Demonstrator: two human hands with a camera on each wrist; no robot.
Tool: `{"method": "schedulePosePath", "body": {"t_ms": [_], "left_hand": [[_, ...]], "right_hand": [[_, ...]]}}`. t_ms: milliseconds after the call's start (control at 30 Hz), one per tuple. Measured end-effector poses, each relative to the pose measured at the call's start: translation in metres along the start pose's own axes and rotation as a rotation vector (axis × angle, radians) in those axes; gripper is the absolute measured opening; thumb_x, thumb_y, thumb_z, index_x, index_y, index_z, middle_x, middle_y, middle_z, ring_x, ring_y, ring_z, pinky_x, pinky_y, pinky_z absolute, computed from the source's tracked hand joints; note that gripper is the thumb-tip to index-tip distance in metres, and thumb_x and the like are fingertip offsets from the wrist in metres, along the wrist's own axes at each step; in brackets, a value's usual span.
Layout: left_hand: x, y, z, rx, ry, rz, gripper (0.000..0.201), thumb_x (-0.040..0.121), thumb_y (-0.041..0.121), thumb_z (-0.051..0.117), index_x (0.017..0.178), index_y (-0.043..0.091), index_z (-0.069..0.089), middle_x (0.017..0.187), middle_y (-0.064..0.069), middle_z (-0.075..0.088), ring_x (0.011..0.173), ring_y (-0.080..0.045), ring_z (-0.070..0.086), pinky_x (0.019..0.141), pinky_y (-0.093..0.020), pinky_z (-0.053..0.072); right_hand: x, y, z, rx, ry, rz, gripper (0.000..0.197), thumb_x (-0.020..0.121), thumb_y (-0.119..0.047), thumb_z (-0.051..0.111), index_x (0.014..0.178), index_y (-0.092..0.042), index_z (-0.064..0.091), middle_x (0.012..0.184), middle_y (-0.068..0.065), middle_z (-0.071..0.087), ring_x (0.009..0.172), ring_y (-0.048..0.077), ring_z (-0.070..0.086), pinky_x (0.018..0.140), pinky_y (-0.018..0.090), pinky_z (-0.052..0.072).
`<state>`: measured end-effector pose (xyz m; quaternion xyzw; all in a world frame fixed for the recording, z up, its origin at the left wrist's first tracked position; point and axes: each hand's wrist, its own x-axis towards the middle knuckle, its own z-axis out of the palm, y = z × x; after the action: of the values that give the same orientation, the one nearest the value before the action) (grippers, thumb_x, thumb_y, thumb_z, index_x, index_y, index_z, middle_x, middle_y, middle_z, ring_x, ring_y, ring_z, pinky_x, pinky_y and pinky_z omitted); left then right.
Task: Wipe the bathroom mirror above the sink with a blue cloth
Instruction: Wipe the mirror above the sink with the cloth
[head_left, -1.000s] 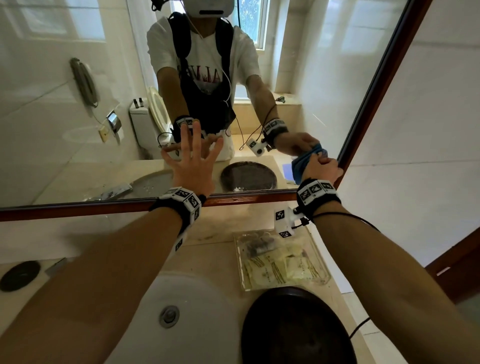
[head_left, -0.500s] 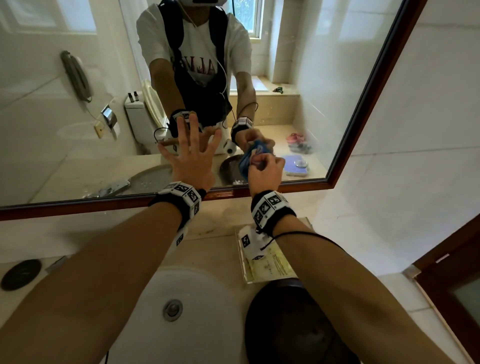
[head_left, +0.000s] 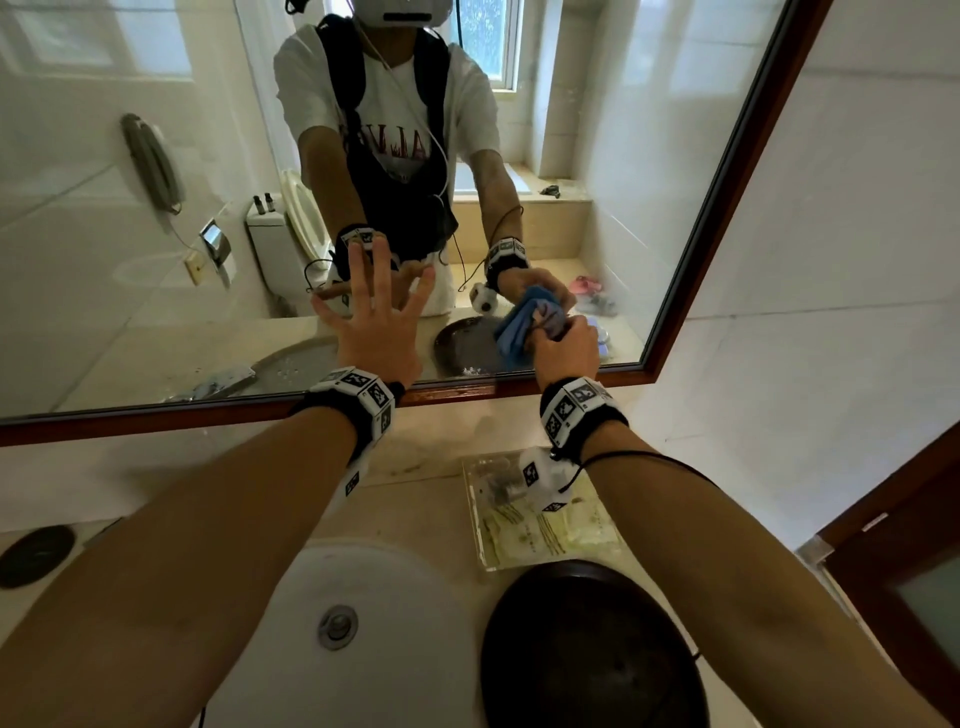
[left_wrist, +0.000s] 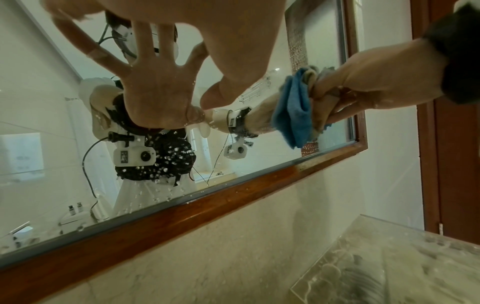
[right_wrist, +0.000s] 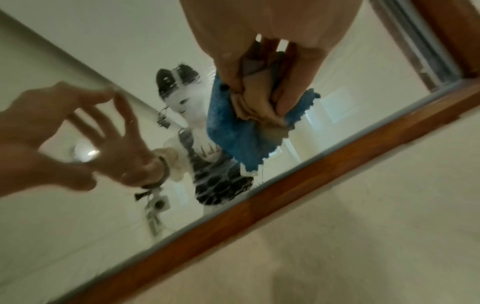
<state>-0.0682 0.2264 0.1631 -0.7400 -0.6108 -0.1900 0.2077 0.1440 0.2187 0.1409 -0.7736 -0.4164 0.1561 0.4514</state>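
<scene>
blue cloth (head_left: 511, 327), reddish-brown wooden mirror frame (head_left: 727, 171), white sink (head_left: 291, 649), black-and-white checked wristbands (head_left: 363, 397)

We see pale tiled walls (head_left: 831, 208), a beige counter (head_left: 415, 499) with a white basin (head_left: 270, 623) (dark wooden door (head_left: 898, 545) at right).

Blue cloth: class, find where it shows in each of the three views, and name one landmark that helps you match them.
Head view: the bunched blue cloth lies right of centre, against the glass, gripped by the right hand.
Left wrist view: the cloth is at upper right.
Right wrist view: the cloth sits centre, under the fingers.
Shared landmark: the mirror's brown wooden bottom frame.
</scene>
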Motion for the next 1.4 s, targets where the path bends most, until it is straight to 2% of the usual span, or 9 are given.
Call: {"method": "schedulePosePath", "body": {"t_ms": [167,300,567,767,867,967,1133,1267,1400], "left_hand": [[0.001,0.000,0.000,-0.006,-0.009,-0.005,0.099,0.075,0.019,0.064,0.150,0.040,0.003,0.157,-0.016,-0.018,0.143,-0.042,-0.016,0.095,-0.080,0.019],[0.000,0.000,0.000,0.006,-0.003,0.000,0.099,0.076,0.022,0.062,0.150,0.040,-0.001,0.157,-0.017,-0.018,0.143,-0.042,-0.016,0.096,-0.080,0.018],[-0.001,0.000,0.003,-0.010,0.039,0.000,0.101,0.072,0.018,0.060,0.151,0.039,0.000,0.158,-0.018,-0.012,0.144,-0.043,-0.010,0.097,-0.081,0.014],[-0.001,0.001,0.005,0.012,0.074,0.000,0.098,0.069,0.021,0.057,0.151,0.039,0.006,0.159,-0.020,-0.005,0.144,-0.044,-0.004,0.096,-0.080,0.012],[-0.001,0.002,0.003,0.006,0.080,-0.014,0.090,0.070,0.021,0.042,0.151,0.040,0.007,0.159,-0.019,-0.003,0.145,-0.043,-0.003,0.097,-0.080,0.017],[0.002,0.007,0.003,-0.036,0.062,-0.041,0.093,0.069,0.016,0.049,0.150,0.039,0.010,0.159,-0.019,-0.006,0.144,-0.043,-0.007,0.098,-0.078,0.017],[0.004,0.030,-0.004,-0.044,0.093,-0.009,0.083,0.071,0.027,0.046,0.149,0.035,0.018,0.159,-0.020,-0.004,0.145,-0.041,-0.003,0.099,-0.077,0.016],[0.014,0.043,-0.004,-0.013,0.130,0.020,0.094,0.071,0.036,0.069,0.149,0.034,0.016,0.158,-0.017,-0.005,0.145,-0.041,-0.001,0.099,-0.078,0.017],[0.023,0.051,-0.006,-0.033,0.128,0.023,0.093,0.075,0.053,0.066,0.149,0.035,0.013,0.159,-0.017,-0.004,0.145,-0.041,-0.003,0.100,-0.078,0.014]], "right_hand": [[0.029,0.012,-0.044,0.079,0.253,0.130,0.046,0.087,-0.034,0.058,0.122,-0.005,0.049,0.128,0.018,0.048,0.112,0.037,0.055,0.095,0.043,0.045],[0.043,0.018,-0.064,0.059,0.346,0.123,0.042,0.089,-0.032,0.057,0.121,-0.007,0.048,0.129,0.015,0.045,0.108,0.038,0.056,0.091,0.041,0.045],[0.005,-0.022,-0.009,-0.001,0.133,0.000,0.053,0.089,-0.032,0.057,0.136,-0.012,0.042,0.134,0.014,0.045,0.115,0.036,0.052,0.095,0.041,0.042],[-0.037,-0.036,0.038,-0.118,-0.059,-0.316,0.042,0.087,-0.032,0.061,0.119,-0.008,0.050,0.131,0.014,0.044,0.109,0.035,0.053,0.087,0.039,0.045],[-0.047,-0.037,0.042,-0.123,-0.073,-0.378,0.039,0.087,-0.038,0.061,0.113,-0.010,0.053,0.124,0.012,0.045,0.104,0.033,0.053,0.085,0.038,0.046],[-0.044,-0.030,0.036,-0.110,-0.074,-0.433,0.033,0.087,-0.037,0.061,0.107,-0.011,0.056,0.117,0.010,0.047,0.098,0.030,0.056,0.082,0.035,0.047],[-0.022,-0.025,0.016,-0.132,-0.068,-0.407,0.029,0.091,-0.029,0.056,0.113,-0.010,0.054,0.121,0.012,0.046,0.098,0.032,0.057,0.081,0.037,0.047],[0.001,-0.020,-0.004,-0.100,-0.021,-0.342,0.029,0.091,-0.027,0.055,0.112,-0.008,0.053,0.123,0.014,0.047,0.097,0.033,0.059,0.080,0.037,0.046],[0.027,-0.011,-0.029,0.129,0.082,-0.179,0.025,0.086,-0.032,0.061,0.100,-0.019,0.046,0.105,0.007,0.060,0.086,0.027,0.061,0.081,0.040,0.052]]}}
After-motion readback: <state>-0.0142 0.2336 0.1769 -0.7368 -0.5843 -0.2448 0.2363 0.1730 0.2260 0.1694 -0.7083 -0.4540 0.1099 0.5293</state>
